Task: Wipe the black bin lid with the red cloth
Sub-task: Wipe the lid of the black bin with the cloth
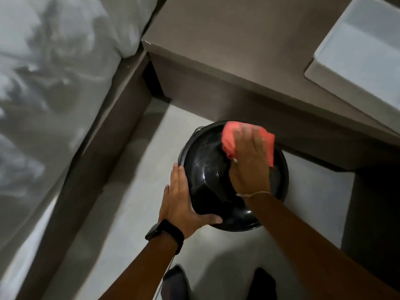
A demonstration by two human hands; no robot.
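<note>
A round, glossy black bin lid (207,169) tops a bin standing on the pale floor. The red cloth (229,137) lies on the lid's far right part, pressed flat under my right hand (249,163), whose fingers are spread over it. My left hand (179,198) grips the lid's near left edge, thumb wrapped around the front rim. A black watch sits on my left wrist and a thin band on my right wrist. Much of the cloth is hidden beneath my right hand.
A brown cabinet (238,79) stands just behind the bin, with a white rectangular basin (359,53) on its top right. A bed with white bedding (43,83) and a brown frame runs along the left. My feet (175,282) show at the bottom.
</note>
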